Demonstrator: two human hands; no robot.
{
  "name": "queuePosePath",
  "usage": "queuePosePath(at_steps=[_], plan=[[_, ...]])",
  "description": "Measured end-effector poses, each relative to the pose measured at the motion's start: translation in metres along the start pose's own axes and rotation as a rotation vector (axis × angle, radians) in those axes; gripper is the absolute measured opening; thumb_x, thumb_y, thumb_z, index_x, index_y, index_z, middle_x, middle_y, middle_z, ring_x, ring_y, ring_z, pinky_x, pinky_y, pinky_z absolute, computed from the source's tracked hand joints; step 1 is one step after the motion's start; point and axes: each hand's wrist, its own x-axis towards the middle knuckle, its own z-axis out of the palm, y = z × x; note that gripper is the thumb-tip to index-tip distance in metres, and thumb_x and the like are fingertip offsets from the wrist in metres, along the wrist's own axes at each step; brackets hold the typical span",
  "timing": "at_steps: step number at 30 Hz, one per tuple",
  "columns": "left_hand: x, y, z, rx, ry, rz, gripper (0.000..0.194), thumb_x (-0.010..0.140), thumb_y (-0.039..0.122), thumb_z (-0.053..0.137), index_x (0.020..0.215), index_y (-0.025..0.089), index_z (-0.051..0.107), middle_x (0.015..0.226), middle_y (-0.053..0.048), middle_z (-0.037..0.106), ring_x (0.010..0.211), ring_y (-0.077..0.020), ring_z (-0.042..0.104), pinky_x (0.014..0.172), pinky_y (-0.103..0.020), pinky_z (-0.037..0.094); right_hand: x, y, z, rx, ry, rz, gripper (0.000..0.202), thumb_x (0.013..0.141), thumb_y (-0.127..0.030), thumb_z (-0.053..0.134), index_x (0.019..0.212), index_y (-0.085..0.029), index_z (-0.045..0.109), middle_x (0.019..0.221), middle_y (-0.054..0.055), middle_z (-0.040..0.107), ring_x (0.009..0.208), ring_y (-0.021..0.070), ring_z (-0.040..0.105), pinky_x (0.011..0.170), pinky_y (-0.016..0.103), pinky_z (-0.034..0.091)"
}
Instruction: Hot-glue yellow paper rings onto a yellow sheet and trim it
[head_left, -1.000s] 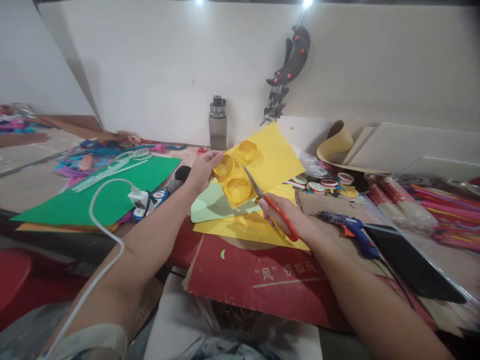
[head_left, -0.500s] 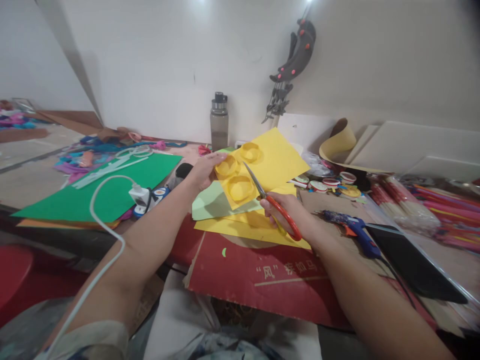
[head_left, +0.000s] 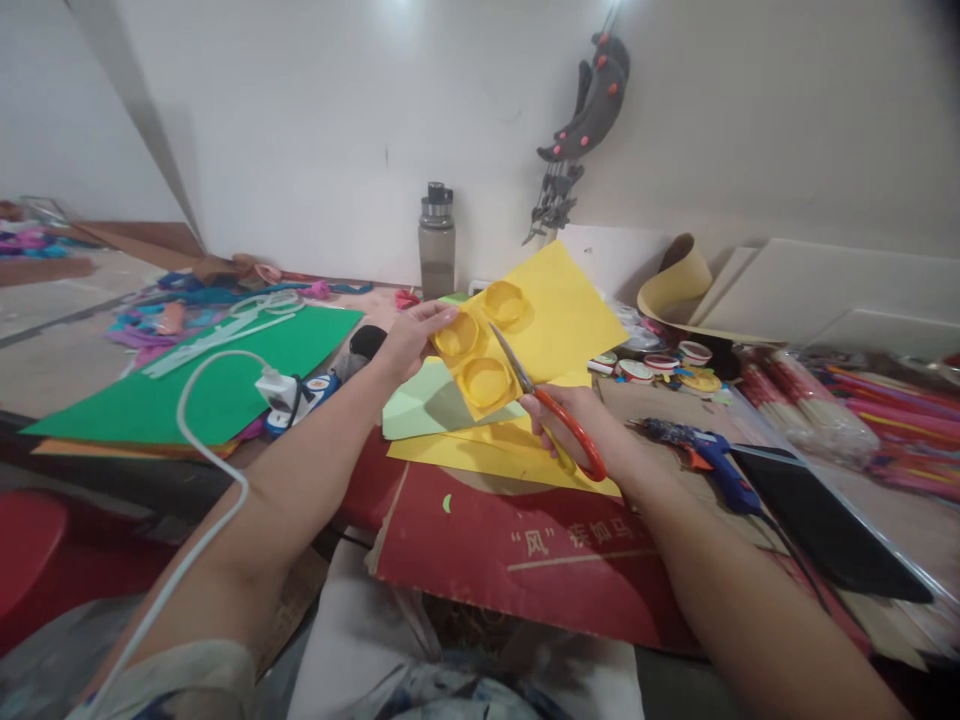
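My left hand (head_left: 418, 338) pinches the left corner of a yellow sheet of paper (head_left: 574, 315), holding it tilted above the table. Three yellow rings (head_left: 489, 383) stand on the sheet near that corner. In my right hand (head_left: 574, 415) is a pair of scissors (head_left: 568, 428) with red and yellow handles. Its blades lie across the sheet, pointing up and left between the rings; I cannot tell how far apart they are. Beneath are a pale green sheet (head_left: 412, 405) and more yellow paper (head_left: 442, 455) on a red cardboard piece (head_left: 480, 560).
A blue glue gun (head_left: 712, 462) and a black flat object (head_left: 832, 530) lie to the right. Green sheets (head_left: 300, 345) and a power strip with a white cable (head_left: 281, 388) are on the left. A water bottle (head_left: 436, 245) stands by the wall.
The yellow sheet has tilted and shifted slightly to the right, its far corner higher. Both hands keep their grips, and the scissors have barely moved.
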Motion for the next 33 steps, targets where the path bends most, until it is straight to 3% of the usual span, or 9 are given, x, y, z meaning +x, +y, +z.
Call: queuePosePath(at_steps=[3, 8, 16, 26, 29, 33], plan=[[-0.001, 0.001, 0.002, 0.014, -0.004, 0.026, 0.023, 0.074, 0.037, 0.081, 0.082, 0.019, 0.07, 0.073, 0.0, 0.068, 0.062, -0.0125, 0.063, 0.057, -0.024, 0.048, -0.001, -0.005, -0.002, 0.01, -0.01, 0.02, 0.045, 0.087, -0.062, 0.056, 0.067, -0.022, 0.053, 0.05, 0.0, 0.055, 0.041, 0.0116, 0.051, 0.041, 0.024, 0.043], [-0.002, 0.003, 0.006, -0.138, -0.013, -0.04, 0.022, 0.078, 0.035, 0.076, 0.09, 0.017, 0.072, 0.086, -0.003, 0.073, 0.078, -0.0167, 0.07, 0.072, -0.027, 0.055, -0.004, -0.008, -0.006, -0.01, -0.033, -0.03, 0.045, 0.087, -0.061, 0.055, 0.066, -0.022, 0.05, 0.052, 0.0, 0.055, 0.044, 0.0118, 0.053, 0.044, 0.024, 0.042], [-0.002, 0.004, 0.006, -0.068, -0.004, 0.003, 0.02, 0.077, 0.034, 0.079, 0.082, 0.017, 0.07, 0.078, -0.002, 0.07, 0.07, -0.0136, 0.065, 0.062, -0.022, 0.05, -0.004, -0.006, -0.005, -0.032, -0.04, -0.015, 0.047, 0.088, -0.062, 0.053, 0.063, -0.022, 0.049, 0.047, -0.001, 0.051, 0.041, 0.0113, 0.05, 0.042, 0.024, 0.039], [0.0, 0.002, 0.005, -0.04, -0.004, -0.014, 0.027, 0.074, 0.038, 0.081, 0.083, 0.014, 0.07, 0.081, -0.003, 0.071, 0.072, -0.013, 0.065, 0.067, -0.022, 0.051, -0.001, -0.001, -0.002, -0.013, -0.051, -0.054, 0.056, 0.082, -0.076, 0.051, 0.064, -0.023, 0.046, 0.047, -0.004, 0.044, 0.04, 0.0108, 0.045, 0.041, 0.024, 0.035], [0.0, 0.001, 0.006, -0.002, 0.018, -0.025, 0.033, 0.071, 0.039, 0.085, 0.085, 0.013, 0.071, 0.082, -0.004, 0.072, 0.074, -0.0128, 0.066, 0.066, -0.022, 0.05, 0.003, 0.007, 0.0, 0.0, -0.056, -0.039, 0.054, 0.082, -0.075, 0.053, 0.07, -0.023, 0.047, 0.051, -0.006, 0.043, 0.041, 0.0103, 0.043, 0.041, 0.024, 0.033], [0.001, 0.0, 0.005, 0.018, 0.051, -0.039, 0.032, 0.07, 0.037, 0.086, 0.085, 0.012, 0.072, 0.079, -0.003, 0.072, 0.071, -0.0126, 0.065, 0.063, -0.022, 0.049, 0.0, 0.009, -0.001, -0.045, -0.073, -0.132, 0.046, 0.086, -0.068, 0.055, 0.077, -0.023, 0.047, 0.057, -0.006, 0.043, 0.049, 0.0101, 0.042, 0.046, 0.024, 0.033]])
